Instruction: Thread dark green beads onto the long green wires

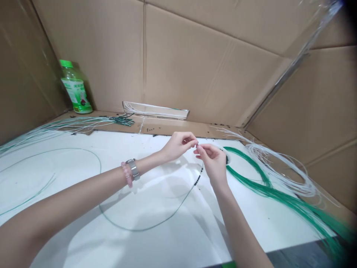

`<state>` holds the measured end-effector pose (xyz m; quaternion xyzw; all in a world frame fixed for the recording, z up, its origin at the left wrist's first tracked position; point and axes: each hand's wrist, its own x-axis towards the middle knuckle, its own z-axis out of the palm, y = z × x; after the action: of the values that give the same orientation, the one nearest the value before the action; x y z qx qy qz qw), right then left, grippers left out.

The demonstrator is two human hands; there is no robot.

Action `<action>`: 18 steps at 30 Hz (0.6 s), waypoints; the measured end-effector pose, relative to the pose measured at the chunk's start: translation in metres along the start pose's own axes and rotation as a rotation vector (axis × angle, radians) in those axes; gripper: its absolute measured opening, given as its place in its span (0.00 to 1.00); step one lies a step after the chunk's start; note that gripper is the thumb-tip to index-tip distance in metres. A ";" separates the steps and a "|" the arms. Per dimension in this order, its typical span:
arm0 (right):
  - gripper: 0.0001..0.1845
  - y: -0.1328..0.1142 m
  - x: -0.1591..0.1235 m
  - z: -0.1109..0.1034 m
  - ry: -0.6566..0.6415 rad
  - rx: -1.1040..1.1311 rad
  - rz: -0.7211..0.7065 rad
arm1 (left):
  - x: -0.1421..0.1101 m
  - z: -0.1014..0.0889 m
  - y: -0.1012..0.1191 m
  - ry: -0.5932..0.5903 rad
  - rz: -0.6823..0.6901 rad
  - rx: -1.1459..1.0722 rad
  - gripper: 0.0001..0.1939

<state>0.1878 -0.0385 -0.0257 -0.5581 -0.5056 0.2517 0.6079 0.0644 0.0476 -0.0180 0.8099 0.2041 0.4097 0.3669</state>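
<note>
My left hand (178,144), with a watch (133,169) and a pink bead bracelet (126,174) on its wrist, is closed in a pinch. Its fingertips meet those of my right hand (214,162), and what lies between them is too small to make out. From my right hand's pinched fingers hangs a thin green cord (167,221). Several small black beads (197,180) are threaded on it just below the hand. The cord loops across the white board (134,245) towards the left. Behind my right hand, a small dish (229,159) with black bits is partly hidden.
Green cords (251,186) and white cords (304,186) lie coiled at the right. More cords (69,123) lie at the back left, near a green-capped bottle (75,91). A slot (156,110) in the cardboard wall (189,67) holds white strands. Loose black bits (152,129) dot the back edge.
</note>
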 end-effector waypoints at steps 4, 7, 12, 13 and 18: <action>0.14 0.005 0.004 -0.004 0.063 0.061 0.053 | 0.019 0.006 -0.046 -0.064 -0.054 0.112 0.16; 0.13 0.006 0.005 -0.004 0.057 0.100 0.100 | 0.025 0.006 -0.085 -0.137 -0.121 0.265 0.14; 0.17 0.005 0.005 -0.006 0.080 0.169 0.138 | 0.029 0.013 -0.108 -0.279 -0.157 0.395 0.16; 0.17 0.005 0.005 -0.007 0.090 0.180 0.140 | 0.030 0.015 -0.107 -0.292 -0.157 0.403 0.16; 0.17 0.002 0.004 -0.008 0.099 0.214 0.154 | 0.034 0.024 -0.102 -0.299 -0.157 0.387 0.15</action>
<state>0.1973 -0.0378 -0.0252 -0.5390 -0.4008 0.3223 0.6671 0.1004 0.1248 -0.0872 0.8982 0.2844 0.2091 0.2619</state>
